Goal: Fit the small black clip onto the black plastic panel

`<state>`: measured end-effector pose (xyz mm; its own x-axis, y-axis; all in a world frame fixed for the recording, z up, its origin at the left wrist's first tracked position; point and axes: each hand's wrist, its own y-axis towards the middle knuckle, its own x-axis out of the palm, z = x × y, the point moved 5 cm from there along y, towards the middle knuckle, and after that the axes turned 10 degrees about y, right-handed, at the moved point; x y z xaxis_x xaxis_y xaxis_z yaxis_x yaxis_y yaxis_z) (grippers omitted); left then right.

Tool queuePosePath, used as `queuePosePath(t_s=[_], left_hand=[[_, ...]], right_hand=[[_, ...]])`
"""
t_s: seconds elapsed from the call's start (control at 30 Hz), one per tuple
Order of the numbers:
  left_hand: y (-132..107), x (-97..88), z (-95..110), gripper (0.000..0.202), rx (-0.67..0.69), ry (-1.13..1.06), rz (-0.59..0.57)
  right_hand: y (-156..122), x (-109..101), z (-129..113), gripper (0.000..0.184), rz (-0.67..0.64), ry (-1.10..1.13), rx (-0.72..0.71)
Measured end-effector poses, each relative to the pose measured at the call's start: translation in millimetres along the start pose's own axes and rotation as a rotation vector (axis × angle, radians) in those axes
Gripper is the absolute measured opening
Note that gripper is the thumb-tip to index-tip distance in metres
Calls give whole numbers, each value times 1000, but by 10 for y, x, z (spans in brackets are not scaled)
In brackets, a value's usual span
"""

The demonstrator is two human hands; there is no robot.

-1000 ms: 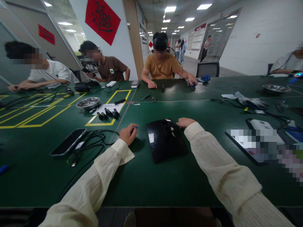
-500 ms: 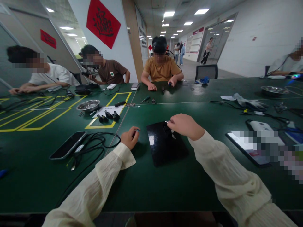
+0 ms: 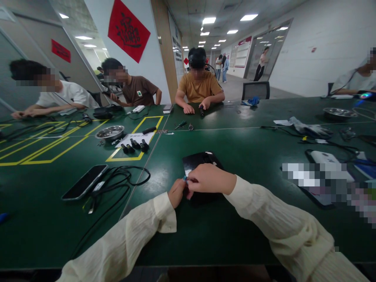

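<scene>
My left hand (image 3: 176, 192) is closed, with a small teal piece (image 3: 185, 178) pinched at its fingertips; its exact kind is too small to make out. Right beside it, my right hand (image 3: 214, 178) has its fingers pressed together at the same teal piece. Whether the right fingers also hold something is hidden. Under and behind the right hand lies a glossy black flat plate (image 3: 194, 159), with a raised fitting on its far part. The hand covers much of the plate.
Left of my hands lie a phone (image 3: 85, 182) and a coiled black cable (image 3: 123, 176). Farther off are several short black cylinders (image 3: 135, 144), a paper sheet and a metal bowl (image 3: 110, 132). A tablet-like slab (image 3: 320, 199) lies at right. Across the table a person (image 3: 199, 84) handles a dark tool.
My right hand has come from the plate's far fitting toward me and left, meeting my left hand. The left hand has shifted right, carrying the teal piece. The person opposite now grips the dark tool.
</scene>
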<state>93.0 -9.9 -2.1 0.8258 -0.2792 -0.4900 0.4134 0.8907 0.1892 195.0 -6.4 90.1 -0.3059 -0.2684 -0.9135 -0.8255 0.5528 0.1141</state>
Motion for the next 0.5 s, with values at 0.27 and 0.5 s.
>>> queuePosePath(t_s=[0.27, 0.5], left_hand=[[19, 50, -27, 43, -3, -107, -90], [44, -16, -39, 35, -15, -57, 27]], right_hand=[[24, 178, 71, 17, -77, -37, 36], [-82, -106, 147, 25, -69, -22, 121]])
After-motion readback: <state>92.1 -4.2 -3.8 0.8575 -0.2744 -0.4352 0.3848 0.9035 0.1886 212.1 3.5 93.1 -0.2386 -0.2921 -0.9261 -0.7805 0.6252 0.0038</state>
